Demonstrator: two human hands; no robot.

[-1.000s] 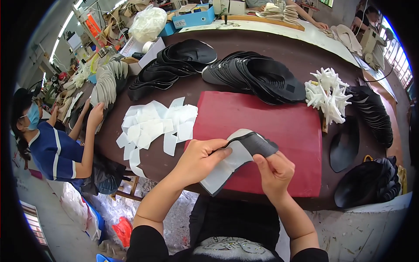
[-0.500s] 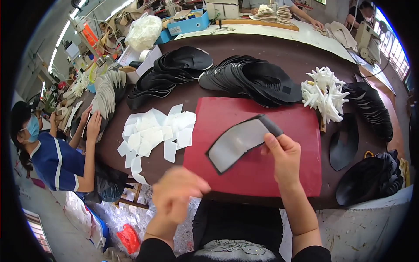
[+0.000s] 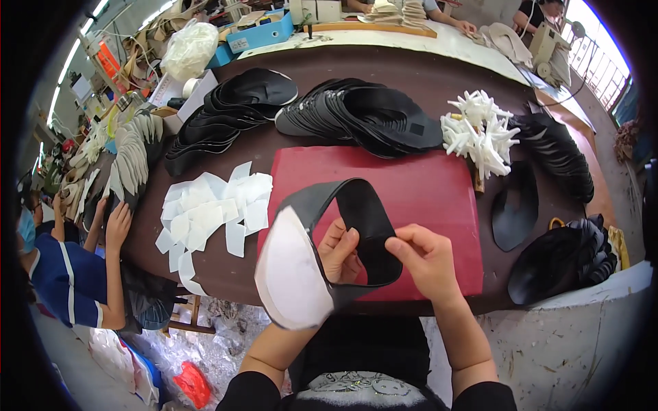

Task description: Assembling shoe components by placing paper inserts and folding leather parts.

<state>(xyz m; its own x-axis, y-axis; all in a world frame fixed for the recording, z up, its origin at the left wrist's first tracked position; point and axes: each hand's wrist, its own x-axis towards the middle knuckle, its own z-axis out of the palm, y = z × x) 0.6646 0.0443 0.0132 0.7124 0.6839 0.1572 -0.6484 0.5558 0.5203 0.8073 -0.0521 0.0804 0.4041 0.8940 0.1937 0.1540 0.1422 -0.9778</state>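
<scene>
With my right grip [image 3: 426, 264] pinching the edge of the white-faced black leather-like loop [image 3: 372, 222] above the red rectangular mat [image 3: 439, 205], and my left grip [image 3: 340, 253] inside it, contact indeterminable, a loosened pinch could let it twist.

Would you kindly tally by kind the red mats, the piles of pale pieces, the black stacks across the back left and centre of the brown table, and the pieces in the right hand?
Red mat: 1
Pile of pale pieces: 1
Black stacks, back left and centre: 2
Black-and-white looped piece in the right hand: 1
Total: 5
</scene>
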